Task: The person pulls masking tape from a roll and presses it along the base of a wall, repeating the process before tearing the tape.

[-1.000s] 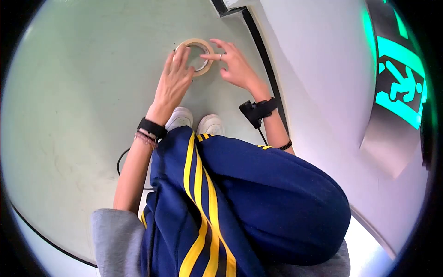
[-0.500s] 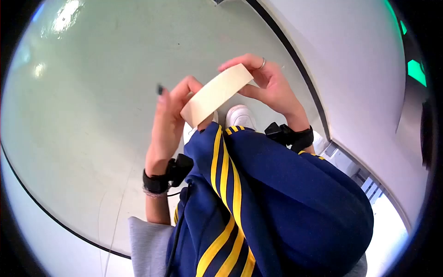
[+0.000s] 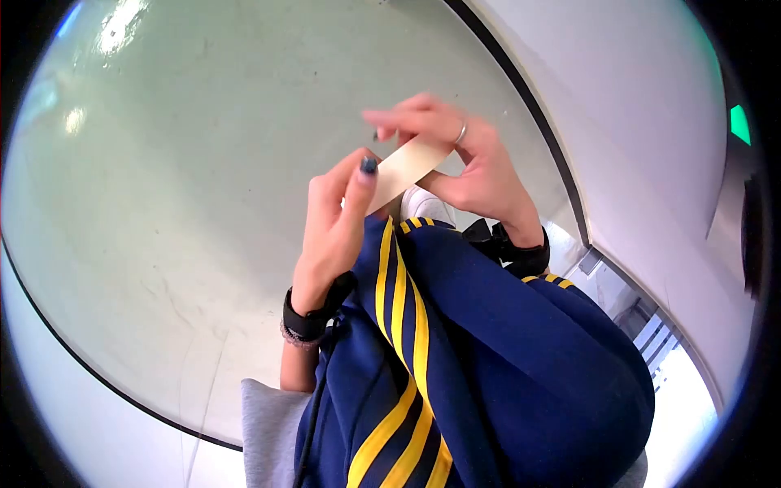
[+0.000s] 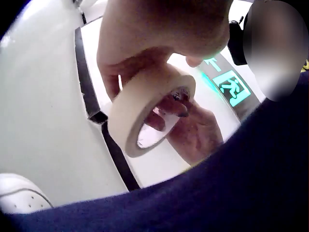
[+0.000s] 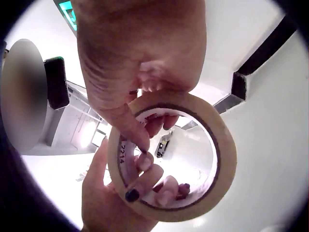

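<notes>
A roll of cream masking tape [image 3: 407, 167] is up off the floor between both hands, its outer face towards the head camera. My left hand [image 3: 329, 220] grips its near end, thumb on the outer face. In the right wrist view, the left hand's fingertips [image 5: 145, 181] curl inside the core of the tape roll [image 5: 225, 150]. My right hand [image 3: 488, 175] holds the far end, its thumb [image 5: 130, 128] hooked into the core. The right hand's fingers are blurred over the outer face in the head view. The left wrist view shows the tape roll [image 4: 128, 111] tilted beneath the left hand.
Below the hands are the person's knees in navy trousers [image 3: 504, 325] with yellow stripes and a white shoe [image 3: 427, 205]. Pale green floor [image 3: 187, 187] spreads to the left. A white wall [image 3: 626, 138] with black skirting [image 3: 529, 106] runs along the right.
The tape roll, flat on the floor between the hands a second ago, was lifted and turned on edge near the knees. Since then the left thumb has come down onto its outer face.
</notes>
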The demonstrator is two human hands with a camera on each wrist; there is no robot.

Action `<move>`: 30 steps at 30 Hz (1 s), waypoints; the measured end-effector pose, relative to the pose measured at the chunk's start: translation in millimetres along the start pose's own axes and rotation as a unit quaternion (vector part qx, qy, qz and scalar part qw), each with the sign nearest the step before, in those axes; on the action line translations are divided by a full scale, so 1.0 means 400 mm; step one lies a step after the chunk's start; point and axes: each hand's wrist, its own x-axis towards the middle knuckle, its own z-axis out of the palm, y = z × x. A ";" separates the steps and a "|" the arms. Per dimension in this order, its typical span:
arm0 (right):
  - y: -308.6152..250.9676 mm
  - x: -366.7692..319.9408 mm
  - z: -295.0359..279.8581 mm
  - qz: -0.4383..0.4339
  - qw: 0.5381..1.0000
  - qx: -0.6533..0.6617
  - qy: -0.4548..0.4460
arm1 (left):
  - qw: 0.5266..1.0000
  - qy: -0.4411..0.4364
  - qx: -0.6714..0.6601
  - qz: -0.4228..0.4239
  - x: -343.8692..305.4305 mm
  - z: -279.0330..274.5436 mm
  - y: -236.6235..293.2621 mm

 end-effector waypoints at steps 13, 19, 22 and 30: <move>0.022 -0.008 -0.012 0.044 0.971 0.226 -0.059 | 0.896 0.058 -0.438 -0.049 0.013 -0.021 -0.001; 0.023 -0.012 -0.023 0.063 0.945 0.311 -0.077 | 0.933 0.109 -0.317 -0.134 0.048 -0.026 0.033; 0.029 -0.012 -0.021 0.121 0.944 0.278 -0.131 | 0.983 0.053 -0.175 -0.033 0.048 -0.070 -0.007; 0.048 -0.031 0.020 0.123 0.926 0.316 -0.166 | 0.996 0.015 -0.056 -0.066 0.031 -0.070 -0.007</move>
